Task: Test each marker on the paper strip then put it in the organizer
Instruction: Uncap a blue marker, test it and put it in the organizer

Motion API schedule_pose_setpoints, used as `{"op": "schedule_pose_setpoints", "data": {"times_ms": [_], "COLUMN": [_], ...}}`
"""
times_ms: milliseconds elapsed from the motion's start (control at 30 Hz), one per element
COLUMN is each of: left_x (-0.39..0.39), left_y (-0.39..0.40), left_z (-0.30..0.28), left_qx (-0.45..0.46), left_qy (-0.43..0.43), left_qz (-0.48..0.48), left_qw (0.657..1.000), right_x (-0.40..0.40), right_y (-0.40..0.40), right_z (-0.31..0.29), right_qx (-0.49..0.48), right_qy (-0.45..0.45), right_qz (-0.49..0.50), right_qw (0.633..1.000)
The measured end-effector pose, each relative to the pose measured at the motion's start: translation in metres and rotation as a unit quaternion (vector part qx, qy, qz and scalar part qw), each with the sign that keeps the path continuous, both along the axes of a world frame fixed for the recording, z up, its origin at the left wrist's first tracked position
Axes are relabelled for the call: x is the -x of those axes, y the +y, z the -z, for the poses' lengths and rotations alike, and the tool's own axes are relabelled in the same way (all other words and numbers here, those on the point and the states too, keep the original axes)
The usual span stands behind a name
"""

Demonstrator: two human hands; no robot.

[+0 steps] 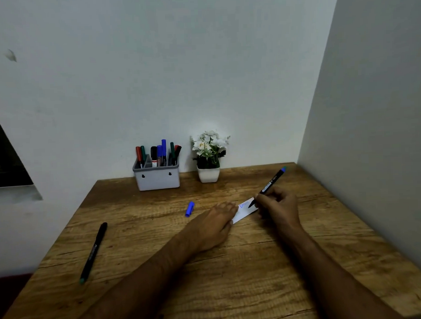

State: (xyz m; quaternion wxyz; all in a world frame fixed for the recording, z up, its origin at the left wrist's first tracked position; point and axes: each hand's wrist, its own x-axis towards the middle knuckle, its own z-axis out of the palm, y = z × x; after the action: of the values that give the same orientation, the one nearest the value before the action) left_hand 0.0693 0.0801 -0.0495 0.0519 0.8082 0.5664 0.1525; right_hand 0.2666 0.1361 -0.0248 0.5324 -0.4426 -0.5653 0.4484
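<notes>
Two hands worked the paper strip (244, 210) on the bench (232, 266): our left hand (213, 227) pressed it flat, while our right hand (279, 208) kept a closed grip on the blue marker (269, 186), tip touching paper. Its cap (189, 209) lay nearby; the organizer (157, 176) stood by the wall.

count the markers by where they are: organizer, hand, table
organizer: 8 markers
right hand: 1 blue marker
table: 1 black marker
total: 10
</notes>
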Motion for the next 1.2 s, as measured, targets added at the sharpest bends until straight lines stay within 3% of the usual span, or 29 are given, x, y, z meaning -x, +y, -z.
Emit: {"op": "schedule_pose_setpoints", "data": {"times_ms": [200,400,1200], "left_x": [0.001,0.001,-0.001], "left_y": [0.001,0.003,-0.001], "left_z": [0.005,0.007,0.002], "left_qx": [-0.007,-0.004,-0.006], "left_qy": [-0.003,-0.008,-0.007], "left_qz": [0.004,0.002,-0.001], "left_qw": [1.0,1.0,1.0], "right_x": [0.007,0.011,0.015], "right_y": [0.006,0.01,0.008], "right_z": [0.008,0.013,0.013], "right_qx": [-0.018,-0.037,-0.041], "right_qy": [-0.108,-0.159,-0.189], "right_qz": [0.007,-0.008,-0.009], "right_qw": [0.994,0.987,0.981]}}
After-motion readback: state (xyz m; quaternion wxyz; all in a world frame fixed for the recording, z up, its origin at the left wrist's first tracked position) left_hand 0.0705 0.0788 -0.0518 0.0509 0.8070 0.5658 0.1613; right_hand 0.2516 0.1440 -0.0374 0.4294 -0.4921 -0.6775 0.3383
